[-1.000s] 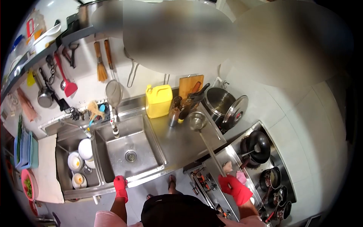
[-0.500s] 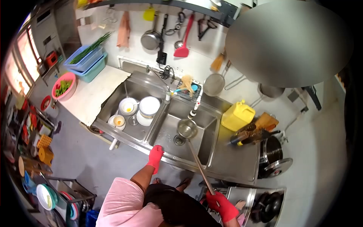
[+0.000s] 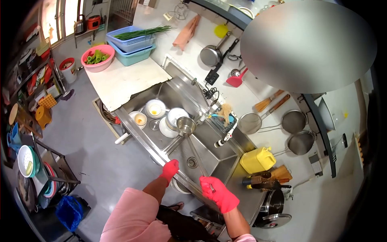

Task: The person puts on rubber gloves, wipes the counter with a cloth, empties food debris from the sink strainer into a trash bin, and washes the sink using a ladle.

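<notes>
My right hand (image 3: 219,193), in a red rubber glove, is closed round the handle of a long-handled metal ladle (image 3: 186,126). The ladle's bowl is over the divider between the two sink basins, beside a stack of white dishes (image 3: 176,114). My left hand (image 3: 170,168), gloved in red too, is closed on the front rim of the sink (image 3: 185,178); its fingertips are partly hidden. In the left basin are a bowl with yellow scraps (image 3: 154,109), a small cup (image 3: 140,119) and a glass (image 3: 154,125). The right basin shows its drain (image 3: 192,162).
A black-handled faucet (image 3: 219,142) hangs over the right basin. A yellow jug (image 3: 258,160) stands to the right. At the left, a white board (image 3: 125,82) bears a pink basin of green vegetables (image 3: 98,58) and blue baskets (image 3: 131,42). Strainers (image 3: 250,123) hang on the wall.
The view has turned toward the left. The ladle's bowl has moved from the right basin to the divider by the dishes, my right hand coming forward with it. My left hand stays at the rim.
</notes>
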Demonstrator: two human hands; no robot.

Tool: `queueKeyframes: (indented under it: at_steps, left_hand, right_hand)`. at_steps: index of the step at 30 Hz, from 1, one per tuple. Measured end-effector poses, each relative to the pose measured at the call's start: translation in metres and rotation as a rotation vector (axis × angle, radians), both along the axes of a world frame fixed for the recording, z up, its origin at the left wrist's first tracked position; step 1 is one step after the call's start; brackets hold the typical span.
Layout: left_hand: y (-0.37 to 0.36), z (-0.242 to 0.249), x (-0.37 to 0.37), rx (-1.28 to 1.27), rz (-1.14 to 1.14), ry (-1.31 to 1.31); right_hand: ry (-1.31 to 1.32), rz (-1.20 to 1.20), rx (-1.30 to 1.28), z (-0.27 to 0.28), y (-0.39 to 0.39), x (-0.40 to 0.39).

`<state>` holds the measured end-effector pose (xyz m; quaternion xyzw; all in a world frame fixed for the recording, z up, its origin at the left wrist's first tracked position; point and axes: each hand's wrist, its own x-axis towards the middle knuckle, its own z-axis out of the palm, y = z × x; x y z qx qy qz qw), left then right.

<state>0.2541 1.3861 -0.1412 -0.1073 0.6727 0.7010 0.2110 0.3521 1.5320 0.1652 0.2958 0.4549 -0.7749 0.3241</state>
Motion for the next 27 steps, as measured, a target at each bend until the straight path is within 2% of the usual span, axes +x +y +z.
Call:
queueKeyframes:
  at_steps: [3, 9, 12, 15, 18, 21, 27]
  left_hand:
    - [-0.001, 0.003, 0.003, -0.038, -0.005, 0.032]
    - [-0.003, -0.001, 0.003, -0.126, -0.067, 0.062]
    - [-0.003, -0.008, 0.000, -0.183, -0.108, 0.124]
    - [0.000, -0.011, 0.002, -0.176, -0.051, 0.175]
    - [0.002, -0.014, 0.001, -0.181, -0.040, 0.162]
    - [-0.001, -0.020, 0.000, -0.161, -0.089, 0.164]
    - [-0.005, -0.007, -0.001, -0.237, -0.131, 0.181]
  right_hand:
    - [-0.050, -0.056, 0.077, -0.001, -0.005, -0.026]
    - [-0.077, 0.036, 0.133, 0.008, -0.015, -0.059]
    - [-0.030, 0.088, 0.243, 0.007, -0.021, -0.077]
    - [0.030, 0.109, 0.158, 0.006, -0.026, -0.097]
    - [-0.020, 0.111, 0.229, -0.006, -0.029, -0.119]
    - [-0.014, 0.140, 0.136, -0.018, -0.029, -0.134]
    - [0.026, 0.192, 0.287, -0.018, -0.039, -0.148]
